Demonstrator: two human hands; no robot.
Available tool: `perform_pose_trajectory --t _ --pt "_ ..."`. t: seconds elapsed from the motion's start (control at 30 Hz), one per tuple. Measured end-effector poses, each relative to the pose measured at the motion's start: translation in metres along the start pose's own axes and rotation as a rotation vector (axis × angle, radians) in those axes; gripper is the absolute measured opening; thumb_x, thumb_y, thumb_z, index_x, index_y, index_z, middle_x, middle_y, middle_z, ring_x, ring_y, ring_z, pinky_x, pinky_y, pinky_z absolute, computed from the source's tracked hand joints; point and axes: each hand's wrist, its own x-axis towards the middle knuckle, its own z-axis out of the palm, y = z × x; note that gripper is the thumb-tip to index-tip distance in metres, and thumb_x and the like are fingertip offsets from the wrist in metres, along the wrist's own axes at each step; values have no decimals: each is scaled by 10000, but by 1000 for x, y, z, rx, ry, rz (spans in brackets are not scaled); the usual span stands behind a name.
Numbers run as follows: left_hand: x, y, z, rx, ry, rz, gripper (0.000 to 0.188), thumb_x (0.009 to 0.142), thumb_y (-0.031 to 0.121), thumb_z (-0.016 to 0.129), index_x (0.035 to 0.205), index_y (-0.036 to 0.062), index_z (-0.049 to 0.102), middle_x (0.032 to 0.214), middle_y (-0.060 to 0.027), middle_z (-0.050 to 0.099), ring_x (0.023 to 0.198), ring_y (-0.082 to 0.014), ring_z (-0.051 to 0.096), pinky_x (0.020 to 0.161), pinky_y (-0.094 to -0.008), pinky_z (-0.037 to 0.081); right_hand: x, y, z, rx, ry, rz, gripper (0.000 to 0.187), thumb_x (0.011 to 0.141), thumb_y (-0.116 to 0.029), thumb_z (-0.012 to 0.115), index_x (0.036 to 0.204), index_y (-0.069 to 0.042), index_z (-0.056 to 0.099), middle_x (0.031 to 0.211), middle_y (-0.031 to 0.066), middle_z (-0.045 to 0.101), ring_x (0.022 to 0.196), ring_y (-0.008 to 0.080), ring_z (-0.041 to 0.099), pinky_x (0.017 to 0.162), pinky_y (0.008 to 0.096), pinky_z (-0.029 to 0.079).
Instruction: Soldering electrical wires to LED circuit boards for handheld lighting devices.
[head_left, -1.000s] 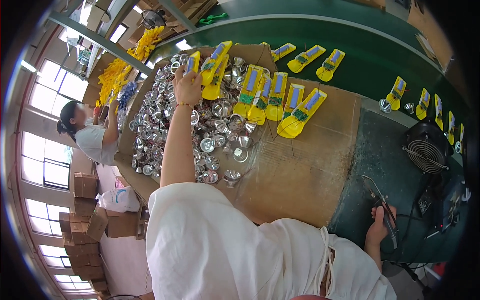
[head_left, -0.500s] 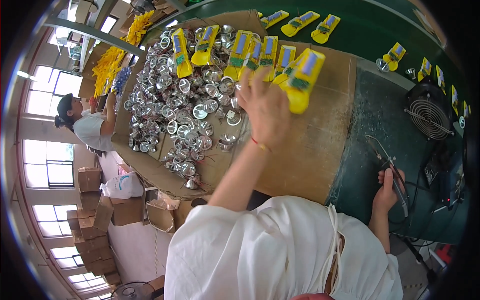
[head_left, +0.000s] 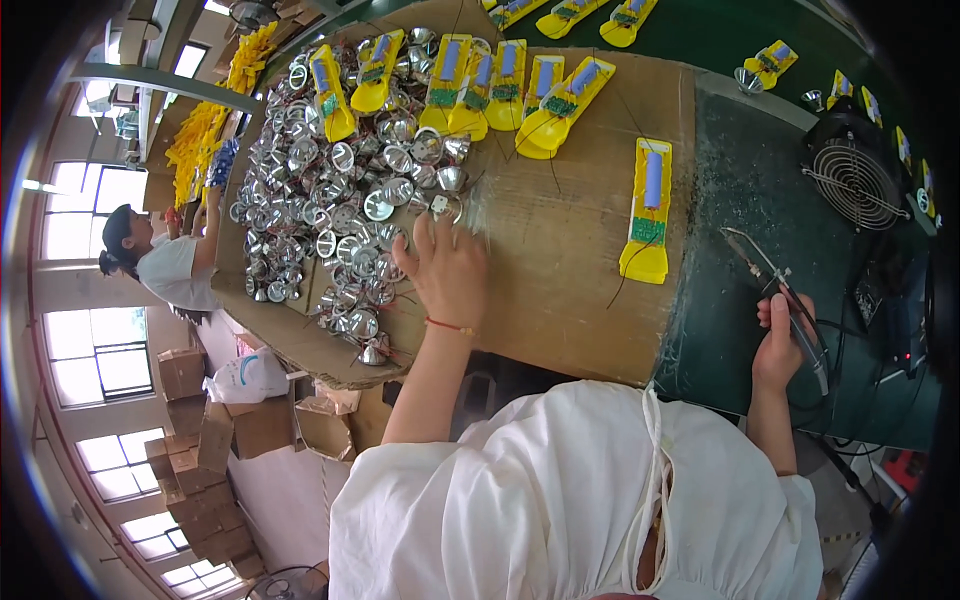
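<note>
My left hand [head_left: 450, 268] is over the cardboard, its fingers apart at the edge of a pile of silvery reflector cups [head_left: 345, 215]. Its fingertips reach a single reflector cup [head_left: 441, 205]; whether they touch it I cannot tell. To the right lies a yellow plastic housing [head_left: 648, 262] with a blue-violet cylindrical cell, a green circuit board and thin wires. My right hand [head_left: 783, 340] grips a soldering iron [head_left: 800, 335] with a bent metal tube, its tip pointing up and left above the green bench. Several similar yellow housings [head_left: 507, 85] lie along the top of the pile.
A round fan with a wire guard [head_left: 858, 185] stands at the right, near cables and a dark box with a red light [head_left: 905, 355]. More yellow housings [head_left: 772, 62] line the far bench. Another person [head_left: 165, 262] works at the left, near cardboard boxes [head_left: 195, 490].
The yellow housing that was in my left hand now lies on the cardboard at the right. My left hand has moved left and nearer me, to the reflector cups. The right hand still holds the iron.
</note>
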Motion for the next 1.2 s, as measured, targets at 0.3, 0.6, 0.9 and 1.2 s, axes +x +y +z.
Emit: perform_pose_trajectory --t 0.3,0.6,0.9,1.2 --pt "23 13 -19 -398 52 -54 43 794 135 590 768 101 599 760 -41 611 838 -215 575 828 -382 370 -3 -5 0 -33 12 -24 179 837 -124 609 949 11 573 745 72 619 643 97 570 589 186 432" --pt "35 102 -38 -1069 -159 -74 69 727 127 681 772 84 653 687 -65 603 633 -226 565 545 -329 441 -19 -33 14 -62 -163 -68 160 781 -50 647 898 25 568 752 90 618 658 124 593 601 232 469" --pt "33 105 -25 -1201 -405 -199 71 740 113 685 755 45 669 684 -76 590 699 -223 541 630 -311 446 -20 -41 38 -247 -345 -269 173 759 -92 687 855 7 582 725 85 617 593 123 575 539 234 450" --pt "28 113 -13 -1270 -349 -183 91 774 58 670 775 -28 642 820 -64 582 668 -106 550 587 -221 464 -17 -37 50 -221 -341 -231 161 771 -94 684 845 4 580 688 63 608 569 94 555 519 229 437"
